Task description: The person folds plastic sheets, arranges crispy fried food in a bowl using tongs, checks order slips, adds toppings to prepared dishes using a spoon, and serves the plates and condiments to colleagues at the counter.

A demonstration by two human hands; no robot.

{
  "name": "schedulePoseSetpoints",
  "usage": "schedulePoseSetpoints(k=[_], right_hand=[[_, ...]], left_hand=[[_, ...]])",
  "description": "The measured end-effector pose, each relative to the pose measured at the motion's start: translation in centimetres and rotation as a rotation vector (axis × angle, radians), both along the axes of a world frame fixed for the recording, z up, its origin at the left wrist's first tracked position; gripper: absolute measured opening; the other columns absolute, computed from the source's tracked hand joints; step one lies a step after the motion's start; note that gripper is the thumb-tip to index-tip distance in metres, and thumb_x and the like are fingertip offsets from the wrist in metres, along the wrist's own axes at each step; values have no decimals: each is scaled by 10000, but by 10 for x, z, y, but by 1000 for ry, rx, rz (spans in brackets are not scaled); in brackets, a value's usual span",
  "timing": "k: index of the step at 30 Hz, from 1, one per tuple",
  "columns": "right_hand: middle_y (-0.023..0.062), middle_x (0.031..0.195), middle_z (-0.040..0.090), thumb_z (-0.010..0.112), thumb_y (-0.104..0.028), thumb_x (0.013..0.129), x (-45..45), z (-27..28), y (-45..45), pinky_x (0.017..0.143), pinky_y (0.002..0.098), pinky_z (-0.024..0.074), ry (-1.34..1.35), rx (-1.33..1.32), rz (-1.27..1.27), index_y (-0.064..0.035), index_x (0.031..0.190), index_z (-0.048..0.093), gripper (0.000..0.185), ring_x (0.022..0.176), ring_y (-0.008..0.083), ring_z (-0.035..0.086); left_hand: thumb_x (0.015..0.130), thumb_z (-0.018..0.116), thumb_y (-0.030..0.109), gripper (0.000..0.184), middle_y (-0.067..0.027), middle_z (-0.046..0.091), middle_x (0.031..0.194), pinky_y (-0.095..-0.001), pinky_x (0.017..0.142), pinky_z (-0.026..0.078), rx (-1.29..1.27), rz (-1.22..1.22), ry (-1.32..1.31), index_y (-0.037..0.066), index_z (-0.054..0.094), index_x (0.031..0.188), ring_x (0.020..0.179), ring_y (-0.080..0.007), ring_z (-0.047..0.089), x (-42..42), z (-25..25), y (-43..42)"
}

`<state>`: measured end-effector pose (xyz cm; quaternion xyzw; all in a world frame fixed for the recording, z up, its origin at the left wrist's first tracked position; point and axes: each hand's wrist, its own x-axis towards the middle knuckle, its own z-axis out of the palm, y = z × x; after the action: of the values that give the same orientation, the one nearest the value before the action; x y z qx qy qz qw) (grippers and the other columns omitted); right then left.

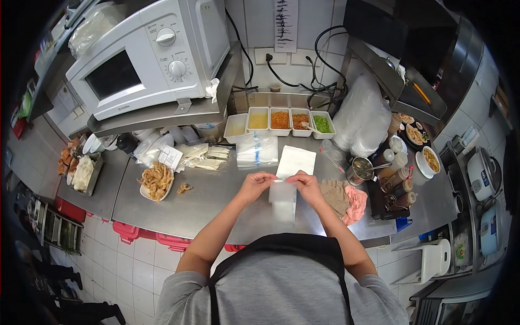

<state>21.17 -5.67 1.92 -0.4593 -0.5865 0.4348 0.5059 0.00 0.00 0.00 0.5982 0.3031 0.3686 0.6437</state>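
Between my two hands, over the steel counter, hangs a small clear plastic bag (pixel 283 201). My left hand (pixel 259 186) pinches the bag's top edge on one side. My right hand (pixel 307 188) pinches the other side of that edge. Just behind my fingers lies a white paper sheet (pixel 296 161), its near edge close to my fingertips. A stack of clear plastic bags with blue print (pixel 257 151) lies to the left of the paper. Beside my right hand, a brown cloth (pixel 335 196) touches a pink cloth (pixel 355 205).
White trays of chopped food (pixel 280 131) line the back. A bowl of fried food (pixel 155 183) and wrapped sticks (pixel 203 157) are at the left. Sauce bottles (pixel 394 181), a metal pot (pixel 359 171) and a soup bowl (pixel 428 162) stand right. A microwave (pixel 142 59) sits above.
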Motion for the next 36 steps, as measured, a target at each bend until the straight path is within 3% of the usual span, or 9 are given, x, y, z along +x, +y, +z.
schedulePoseSetpoints(k=[5, 11, 17, 20, 23, 26, 29, 32, 36], right_hand=[[16, 824, 519, 504, 101, 777, 2, -3, 0, 731, 215, 389, -68, 117, 33, -42, 754, 693, 238, 799, 122, 498], [32, 954, 510, 548, 53, 784, 16, -22, 6, 758, 223, 412, -109, 169, 41, -37, 777, 661, 145, 872, 128, 501], [21, 979, 506, 542, 52, 773, 13, -5, -5, 678, 235, 440, -138, 15, 71, -46, 868, 652, 176, 839, 113, 505], [20, 983, 511, 546, 59, 770, 14, -5, -6, 671, 220, 434, -115, 11, 58, -44, 871, 655, 181, 795, 99, 503], [19, 988, 516, 548, 68, 764, 17, -13, -4, 655, 219, 436, -84, 31, 57, -38, 894, 653, 198, 778, 91, 500], [16, 992, 522, 547, 72, 761, 19, -9, -7, 634, 218, 437, -78, 70, 62, -42, 961, 658, 256, 776, 83, 501], [14, 1001, 523, 572, 65, 769, 27, -9, -10, 632, 207, 435, -149, 171, 81, -60, 1133, 605, 386, 759, 72, 508], [16, 1021, 520, 622, 32, 793, 31, -3, -18, 644, 192, 429, 97, 33, 62, -82, 1278, 501, 513, 737, 53, 513], [7, 941, 539, 655, 0, 815, 50, -23, -17, 653, 181, 428, 225, -55, 151, -39, 1288, 451, 517, 743, 37, 523]], left_hand=[[844, 540, -81, 151, -3, 569, 805, -221, 713, 450, 265, 78, -43, 11, 657, 819, 774, -90, 557, 1, -5, 0], [735, 570, -126, 184, -48, 548, 827, -244, 634, 430, 683, 224, 164, 37, 655, 739, 718, -140, 548, 6, 11, -16], [728, 549, -149, 214, -51, 520, 877, -255, 629, 428, 723, 237, 205, 37, 654, 746, 719, -157, 545, 13, 13, -27], [766, 531, -129, 251, -23, 516, 903, -243, 625, 414, 675, 195, 4, 58, 678, 848, 709, -119, 508, 20, 5, -23], [812, 514, -95, 302, 9, 522, 962, -218, 626, 389, -24, -87, -46, 79, 683, 992, 711, -60, 441, 11, 24, -31], [845, 498, -62, 363, 46, 534, 983, -182, 609, 358, 179, -111, 210, 87, 638, 1146, 678, -21, 377, 15, 15, -34], [859, 491, -51, 400, 74, 538, 905, -165, 589, 338, 0, -96, 183, 78, 583, 1226, 639, -7, 354, 23, 26, -47], [868, 535, -15, 433, 99, 518, 824, -159, 625, 389, -41, -66, 83, 107, 537, 1284, 702, 4, 438, 31, 8, -45], [871, 544, -16, 435, 88, 540, 871, -168, 618, 401, -152, -5, 28, 93, 524, 1291, 699, 11, 444, 39, 22, -60]])
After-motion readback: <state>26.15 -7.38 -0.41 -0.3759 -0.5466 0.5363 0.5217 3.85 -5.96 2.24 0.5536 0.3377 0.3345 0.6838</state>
